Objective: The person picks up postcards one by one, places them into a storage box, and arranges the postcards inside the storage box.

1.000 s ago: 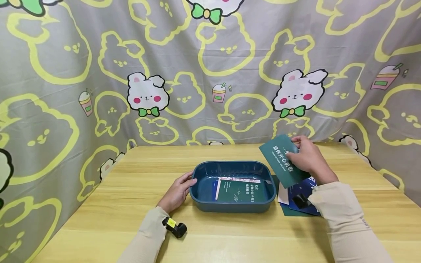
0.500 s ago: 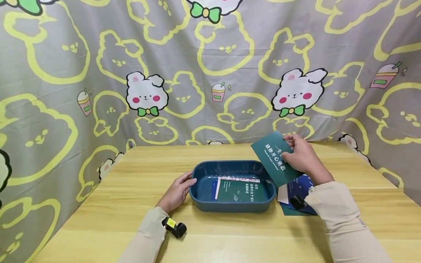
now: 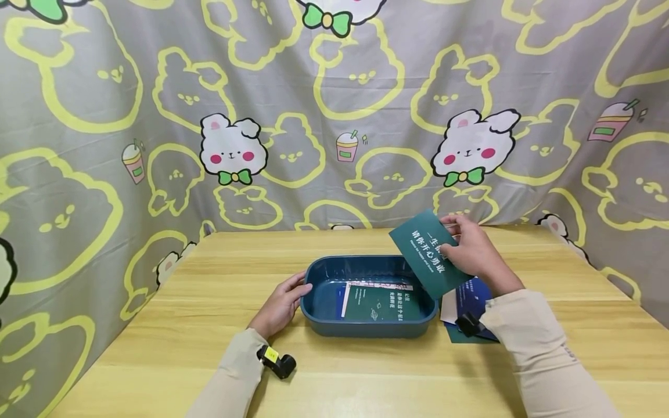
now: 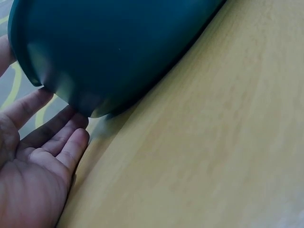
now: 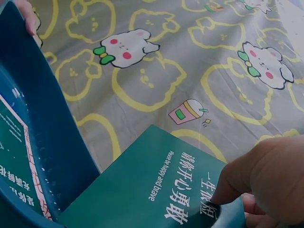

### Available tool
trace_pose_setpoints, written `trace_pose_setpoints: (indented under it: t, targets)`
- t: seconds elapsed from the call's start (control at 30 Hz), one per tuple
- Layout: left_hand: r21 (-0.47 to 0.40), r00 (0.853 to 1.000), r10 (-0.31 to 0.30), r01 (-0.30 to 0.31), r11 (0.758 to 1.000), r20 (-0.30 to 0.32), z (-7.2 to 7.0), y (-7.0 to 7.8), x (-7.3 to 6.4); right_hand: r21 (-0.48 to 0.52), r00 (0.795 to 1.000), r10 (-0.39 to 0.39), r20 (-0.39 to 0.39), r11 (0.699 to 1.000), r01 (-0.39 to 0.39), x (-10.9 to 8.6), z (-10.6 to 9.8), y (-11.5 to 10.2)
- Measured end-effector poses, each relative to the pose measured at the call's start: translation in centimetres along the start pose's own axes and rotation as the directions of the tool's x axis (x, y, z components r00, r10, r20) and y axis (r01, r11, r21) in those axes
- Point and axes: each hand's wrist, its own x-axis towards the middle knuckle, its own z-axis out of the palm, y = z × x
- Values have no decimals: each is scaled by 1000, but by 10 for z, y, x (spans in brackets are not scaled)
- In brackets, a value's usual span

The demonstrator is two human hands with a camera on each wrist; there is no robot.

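My right hand (image 3: pixel 474 251) pinches a green postcard (image 3: pixel 424 255) with white lettering, thumb on the printed face and fingers behind. The postcard is tilted, and its lower left part overlaps the right end of a dark blue-green plastic basin (image 3: pixel 366 330). At the basin's left end, my left hand (image 3: pixel 279 305) holds the rim, with the thumb over it and the fingers against the outer wall (image 4: pixel 95 57). Inside the basin lies another green card (image 3: pixel 381 306), with white and blue edges showing beneath it.
Right of the basin, a loose pile of cards (image 3: pixel 473 302), blue, pale and green, lies on the wooden table (image 3: pixel 366 377), partly under my right forearm. A patterned grey curtain (image 3: pixel 292 203) hangs behind the table.
My right hand has carried the green postcard leftward, from over the loose pile to the basin's right end. My left hand and the basin have stayed put.
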Motion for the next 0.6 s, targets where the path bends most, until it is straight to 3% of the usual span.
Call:
trace_pose_setpoints:
  t: [0.6]
  targets:
    - [12, 1000, -5, 5, 1000, 11, 0, 2, -1, 6, 1000, -7, 21, 1000, 6, -1, 13, -5]
